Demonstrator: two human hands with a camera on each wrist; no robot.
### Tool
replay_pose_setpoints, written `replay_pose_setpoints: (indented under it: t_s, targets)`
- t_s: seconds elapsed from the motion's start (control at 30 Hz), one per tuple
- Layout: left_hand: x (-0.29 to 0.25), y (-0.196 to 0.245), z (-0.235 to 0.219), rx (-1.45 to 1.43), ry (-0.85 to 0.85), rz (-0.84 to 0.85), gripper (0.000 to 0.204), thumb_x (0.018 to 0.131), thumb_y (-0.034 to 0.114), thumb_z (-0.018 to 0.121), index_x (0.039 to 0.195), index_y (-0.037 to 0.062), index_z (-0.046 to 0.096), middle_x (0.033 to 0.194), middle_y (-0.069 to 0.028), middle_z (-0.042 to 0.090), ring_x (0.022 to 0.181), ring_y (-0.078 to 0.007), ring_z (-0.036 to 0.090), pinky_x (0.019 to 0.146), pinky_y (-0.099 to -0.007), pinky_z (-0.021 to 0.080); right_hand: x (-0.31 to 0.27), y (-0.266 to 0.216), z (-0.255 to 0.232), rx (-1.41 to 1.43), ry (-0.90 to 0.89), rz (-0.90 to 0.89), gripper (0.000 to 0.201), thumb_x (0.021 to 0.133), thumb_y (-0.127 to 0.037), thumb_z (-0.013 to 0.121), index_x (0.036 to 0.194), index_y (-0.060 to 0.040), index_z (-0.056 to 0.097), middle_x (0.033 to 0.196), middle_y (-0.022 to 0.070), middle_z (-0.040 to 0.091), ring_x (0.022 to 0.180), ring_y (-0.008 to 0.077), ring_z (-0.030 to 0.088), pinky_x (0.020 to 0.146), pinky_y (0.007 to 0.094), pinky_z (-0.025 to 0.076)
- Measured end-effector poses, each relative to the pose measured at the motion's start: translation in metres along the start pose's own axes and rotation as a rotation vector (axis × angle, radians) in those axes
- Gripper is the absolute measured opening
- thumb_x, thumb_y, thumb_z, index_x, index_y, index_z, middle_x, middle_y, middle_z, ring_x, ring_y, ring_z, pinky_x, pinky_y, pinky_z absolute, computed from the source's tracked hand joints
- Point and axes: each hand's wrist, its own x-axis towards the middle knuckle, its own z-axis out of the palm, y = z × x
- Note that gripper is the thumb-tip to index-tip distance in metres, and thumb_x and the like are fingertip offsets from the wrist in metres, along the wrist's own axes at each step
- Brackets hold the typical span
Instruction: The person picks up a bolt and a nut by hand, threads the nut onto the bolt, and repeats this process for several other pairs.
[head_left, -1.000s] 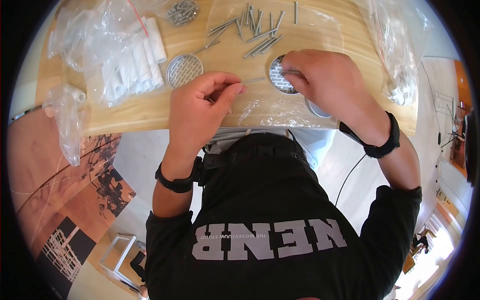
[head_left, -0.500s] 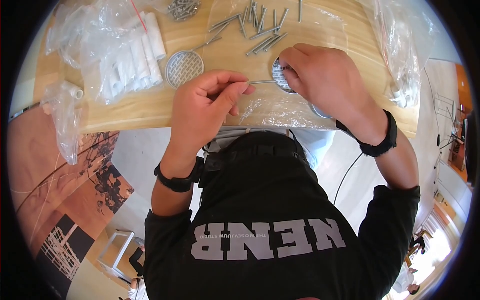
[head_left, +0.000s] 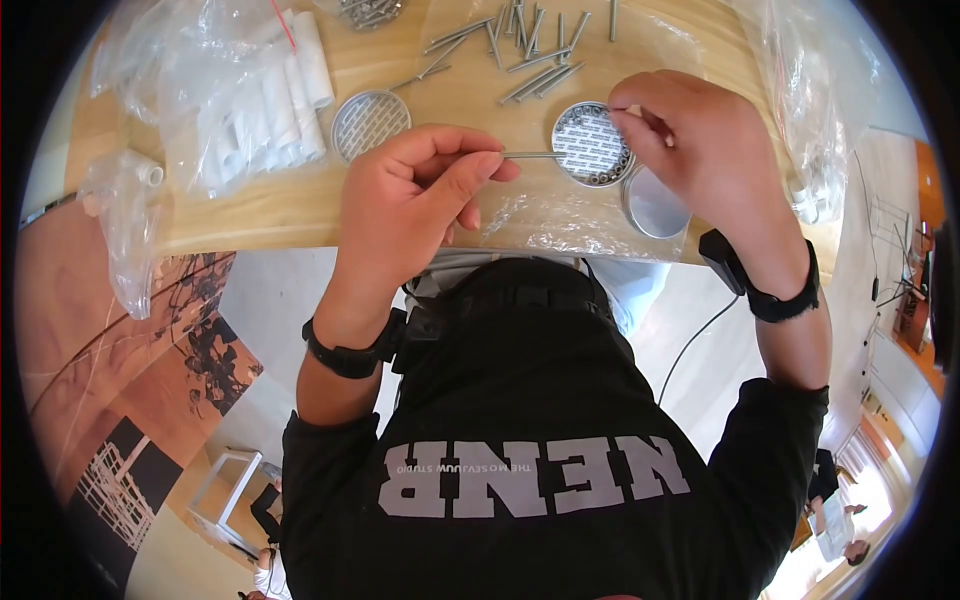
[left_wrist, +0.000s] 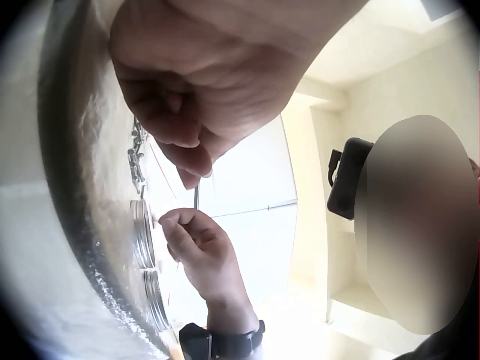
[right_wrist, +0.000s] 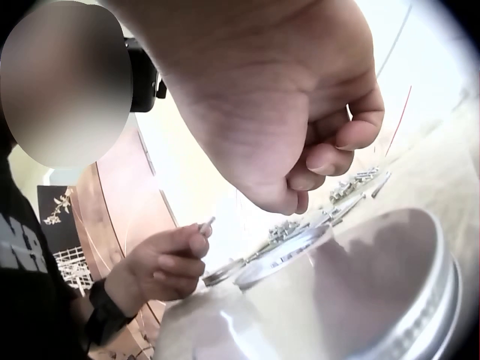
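My left hand (head_left: pixel 415 195) pinches a thin metal bolt (head_left: pixel 535 155) between thumb and forefinger. Its shaft points right, and the far end overlaps a round tin lid (head_left: pixel 585 145) holding small metal nuts (head_left: pixel 622 165) along its edge. Above that lid's right rim, my right hand (head_left: pixel 705 135) is curled with thumb and forefinger together. A tiny piece at its fingertips looks like a nut, mostly hidden by the fingers. In the left wrist view, the right hand (left_wrist: pixel 202 247) is raised beside the lids, just below the bolt. The right wrist view shows the left hand (right_wrist: pixel 169 262) beyond the lids.
A plain silver lid (head_left: pixel 655 205) lies at the right; another printed lid (head_left: pixel 368 120) is at the left. Loose bolts (head_left: pixel 545 80) lie at the back. Clear bags hold white tubes (head_left: pixel 270 110) and small hardware (head_left: pixel 370 10). Another plastic bag (head_left: pixel 815 150) lies at the right edge.
My right hand has drawn back from inside the nut lid to its right rim, uncovering the lid. The left hand keeps its pinch on the bolt, now reaching the lid's left side.
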Motion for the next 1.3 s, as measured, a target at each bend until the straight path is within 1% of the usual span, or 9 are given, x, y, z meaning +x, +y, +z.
replay_pose_setpoints:
  t_s: [0.1,0.17,0.27,0.57,0.67,1.1,1.2,1.27,1.3]
  targets:
    - [0.001,0.0,-0.001,-0.007,-0.022,0.001,0.016,0.093,0.011,0.065,0.103,-0.0008,0.068,0.089,-0.0076,0.074,0.055,-0.0034,0.055,0.047,-0.0163,0.042,0.0,-0.001,-0.004,-0.01,0.014,-0.01,0.008,0.083,-0.017,0.064,0.089,-0.0126,0.066,0.073,0.0082,0.058,0.072,0.0319,0.061,0.061,0.0406,0.049]
    - [0.001,0.001,-0.001,-0.014,-0.017,-0.004,0.015,0.093,0.011,0.066,0.103,-0.0006,0.068,0.089,-0.0078,0.074,0.055,-0.0032,0.055,0.047,-0.0162,0.042,0.001,-0.003,0.001,-0.038,-0.056,-0.1,0.007,0.082,-0.017,0.064,0.087,-0.0121,0.065,0.074,0.0077,0.058,0.073,0.031,0.061,0.061,0.0409,0.049]
    - [0.001,0.002,0.0,-0.017,-0.016,-0.007,0.015,0.093,0.011,0.065,0.103,-0.0005,0.068,0.089,-0.0078,0.074,0.056,-0.0033,0.056,0.047,-0.0161,0.043,-0.001,-0.006,0.007,-0.126,-0.138,-0.09,0.006,0.081,-0.016,0.062,0.085,-0.0109,0.064,0.075,0.0075,0.057,0.074,0.0299,0.062,0.061,0.041,0.049]
    - [-0.001,0.002,0.001,0.01,-0.015,0.008,0.014,0.094,0.009,0.063,0.104,-0.0003,0.066,0.089,-0.0115,0.073,0.053,-0.0036,0.054,0.044,-0.017,0.04,0.004,-0.006,0.015,-0.163,-0.11,-0.115,0.007,0.076,-0.011,0.061,0.079,-0.006,0.058,0.075,0.0086,0.058,0.072,0.0302,0.062,0.061,0.0408,0.05]
    - [0.0,0.001,0.003,0.003,-0.022,0.008,0.014,0.094,0.009,0.063,0.104,-0.0002,0.066,0.089,-0.0114,0.073,0.053,-0.0034,0.054,0.044,-0.0169,0.039,0.005,-0.007,0.016,-0.23,-0.158,-0.063,0.007,0.081,-0.015,0.065,0.086,-0.0098,0.063,0.077,0.0074,0.059,0.072,0.0321,0.06,0.062,0.0408,0.049]
    - [0.001,0.003,0.004,-0.06,-0.047,-0.014,0.015,0.093,0.011,0.066,0.102,-0.0004,0.068,0.089,-0.0074,0.074,0.056,-0.003,0.055,0.047,-0.0158,0.042,0.006,0.002,0.019,-0.221,-0.092,-0.157,0.006,0.08,-0.013,0.065,0.082,-0.0092,0.061,0.074,0.0074,0.059,0.068,0.0315,0.06,0.06,0.0397,0.049]
    - [0.001,0.004,0.004,-0.055,-0.042,-0.022,0.015,0.093,0.011,0.066,0.102,-0.0004,0.068,0.089,-0.0074,0.074,0.056,-0.003,0.055,0.047,-0.0158,0.042,0.005,0.002,0.014,-0.118,-0.065,-0.161,0.008,0.079,-0.011,0.068,0.085,-0.0089,0.063,0.073,0.0067,0.059,0.066,0.0284,0.059,0.059,0.0348,0.048]
    - [0.0,0.006,0.005,-0.054,-0.038,-0.028,0.015,0.093,0.011,0.065,0.102,-0.0006,0.068,0.089,-0.0075,0.074,0.055,-0.0029,0.055,0.047,-0.0157,0.042,0.003,-0.007,-0.001,0.119,-0.123,0.016,0.011,0.08,-0.006,0.069,0.09,-0.0071,0.065,0.071,0.004,0.058,0.062,0.0189,0.058,0.059,0.0277,0.046]
    - [-0.001,0.007,0.006,-0.055,-0.035,-0.028,0.015,0.093,0.011,0.065,0.102,-0.0006,0.068,0.089,-0.0075,0.074,0.055,-0.0029,0.055,0.047,-0.0157,0.042,0.002,-0.011,-0.006,0.12,-0.125,0.012,0.011,0.08,-0.006,0.069,0.09,-0.0071,0.065,0.071,0.004,0.058,0.062,0.0189,0.058,0.059,0.0277,0.046]
